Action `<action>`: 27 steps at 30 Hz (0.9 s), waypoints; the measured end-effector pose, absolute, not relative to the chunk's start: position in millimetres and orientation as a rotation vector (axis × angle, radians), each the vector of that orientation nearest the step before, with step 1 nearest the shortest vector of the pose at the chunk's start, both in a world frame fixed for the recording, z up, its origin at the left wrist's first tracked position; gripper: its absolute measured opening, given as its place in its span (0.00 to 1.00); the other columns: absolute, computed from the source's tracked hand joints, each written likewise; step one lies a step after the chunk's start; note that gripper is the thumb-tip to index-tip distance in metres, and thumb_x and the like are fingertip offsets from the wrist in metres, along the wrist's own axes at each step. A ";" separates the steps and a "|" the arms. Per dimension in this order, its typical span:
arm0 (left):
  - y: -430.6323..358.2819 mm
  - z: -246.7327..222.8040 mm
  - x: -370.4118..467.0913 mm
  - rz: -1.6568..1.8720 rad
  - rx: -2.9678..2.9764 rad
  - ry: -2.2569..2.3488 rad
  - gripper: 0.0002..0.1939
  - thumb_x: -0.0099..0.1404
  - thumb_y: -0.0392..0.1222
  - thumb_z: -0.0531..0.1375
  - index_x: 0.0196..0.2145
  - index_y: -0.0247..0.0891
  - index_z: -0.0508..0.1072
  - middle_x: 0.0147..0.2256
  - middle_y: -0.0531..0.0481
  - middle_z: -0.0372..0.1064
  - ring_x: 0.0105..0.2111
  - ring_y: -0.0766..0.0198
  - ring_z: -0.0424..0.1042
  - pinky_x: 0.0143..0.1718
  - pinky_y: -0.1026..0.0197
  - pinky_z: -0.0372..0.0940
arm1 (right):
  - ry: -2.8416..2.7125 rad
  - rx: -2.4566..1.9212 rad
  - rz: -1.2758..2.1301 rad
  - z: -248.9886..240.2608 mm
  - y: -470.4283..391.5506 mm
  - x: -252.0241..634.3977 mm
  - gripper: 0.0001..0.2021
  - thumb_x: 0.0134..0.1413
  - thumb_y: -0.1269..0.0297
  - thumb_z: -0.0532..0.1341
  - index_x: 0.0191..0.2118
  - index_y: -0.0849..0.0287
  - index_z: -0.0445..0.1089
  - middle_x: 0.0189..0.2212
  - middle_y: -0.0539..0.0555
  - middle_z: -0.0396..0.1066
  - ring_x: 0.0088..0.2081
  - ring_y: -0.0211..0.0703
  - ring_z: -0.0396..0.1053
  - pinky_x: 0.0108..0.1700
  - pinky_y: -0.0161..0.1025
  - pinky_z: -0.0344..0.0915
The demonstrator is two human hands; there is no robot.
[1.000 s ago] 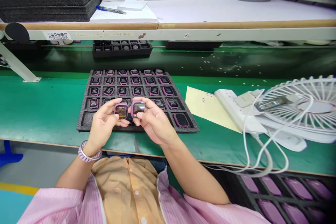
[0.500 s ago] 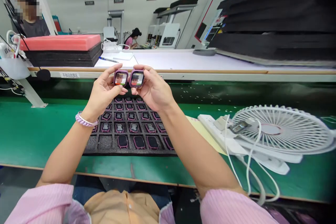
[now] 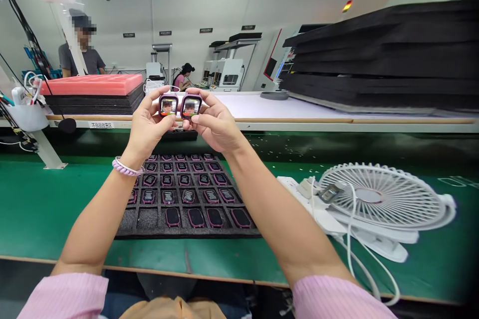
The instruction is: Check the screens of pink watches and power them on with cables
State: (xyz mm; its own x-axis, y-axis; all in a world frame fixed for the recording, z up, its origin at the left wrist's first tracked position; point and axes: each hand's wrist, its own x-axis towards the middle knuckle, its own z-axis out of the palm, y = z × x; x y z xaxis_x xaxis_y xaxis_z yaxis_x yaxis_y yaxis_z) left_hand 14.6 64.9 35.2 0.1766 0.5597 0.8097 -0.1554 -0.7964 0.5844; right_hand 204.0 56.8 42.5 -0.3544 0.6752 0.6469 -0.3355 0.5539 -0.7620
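Two purple-cased smartwatch bodies are held up side by side, their lit screens facing me and each showing a camera-like picture. My left hand [image 3: 149, 119] grips the left smartwatch [image 3: 168, 105] by its edges between thumb and fingers. In my right hand [image 3: 215, 122] is the right smartwatch [image 3: 191, 106], its thumb at the lower edge of the screen. Only a narrow gap parts the two. Below them on the green bench lies a black foam tray [image 3: 147, 219] with rows of similar watches, and a couple of its front-left slots hold none.
A white fan [image 3: 377, 197] with cables lies at the right beside a white power strip [image 3: 288, 184]. On the raised shelf stand a stack of black trays [image 3: 374, 60] at right and pink foam [image 3: 93, 84] at left. Two people [image 3: 82, 50] are in the background.
My view has tilted up a little, so the bench sits lower in the picture. Both watches stay in my hands, now slightly farther apart in angle, and my right thumb has moved down the screen edge.
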 end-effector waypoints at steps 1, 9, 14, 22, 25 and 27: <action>61.5 37.3 15.3 1.681 1.891 0.395 0.32 0.59 0.42 0.73 0.59 0.47 0.69 0.43 0.51 0.73 0.34 0.68 0.77 0.36 0.66 0.75 | -1.618 -0.308 1.064 44.2 54.2 203.6 0.34 0.46 0.59 0.73 0.59 0.53 0.63 0.46 0.51 0.70 0.34 0.39 0.71 0.43 0.41 0.74; 34.4 38.8 20.6 1.672 1.744 0.495 0.32 0.57 0.47 0.74 0.57 0.46 0.70 0.40 0.50 0.73 0.30 0.65 0.77 0.33 0.63 0.75 | -1.590 -0.387 1.032 42.8 33.4 200.4 0.33 0.47 0.56 0.73 0.59 0.52 0.64 0.42 0.51 0.69 0.35 0.41 0.71 0.40 0.43 0.75; 17.4 18.9 21.0 1.632 1.670 0.552 0.32 0.56 0.44 0.74 0.56 0.44 0.69 0.41 0.50 0.74 0.30 0.67 0.77 0.34 0.64 0.76 | -1.504 -0.299 1.156 16.8 24.2 197.9 0.30 0.45 0.66 0.70 0.56 0.53 0.65 0.40 0.49 0.72 0.32 0.38 0.71 0.39 0.40 0.74; 2.4 -23.6 18.3 1.549 1.568 0.694 0.27 0.57 0.41 0.71 0.53 0.39 0.69 0.40 0.50 0.75 0.26 0.71 0.76 0.30 0.68 0.75 | -1.378 -0.337 1.325 -35.7 18.6 192.4 0.28 0.44 0.67 0.68 0.54 0.55 0.66 0.39 0.49 0.74 0.29 0.38 0.71 0.36 0.40 0.74; 3.3 -29.9 17.5 1.531 1.541 0.718 0.27 0.56 0.41 0.71 0.52 0.38 0.69 0.40 0.50 0.75 0.26 0.71 0.76 0.30 0.69 0.75 | -1.373 -0.378 1.343 -42.3 20.5 192.6 0.28 0.45 0.63 0.70 0.54 0.55 0.66 0.40 0.50 0.75 0.29 0.39 0.71 0.36 0.41 0.74; 4.2 -31.2 17.6 1.530 1.532 0.723 0.27 0.56 0.41 0.70 0.52 0.38 0.69 0.39 0.50 0.75 0.25 0.71 0.76 0.29 0.69 0.75 | -1.369 -0.371 1.351 -43.4 21.3 192.8 0.28 0.46 0.62 0.71 0.54 0.55 0.66 0.40 0.50 0.75 0.28 0.39 0.71 0.36 0.41 0.74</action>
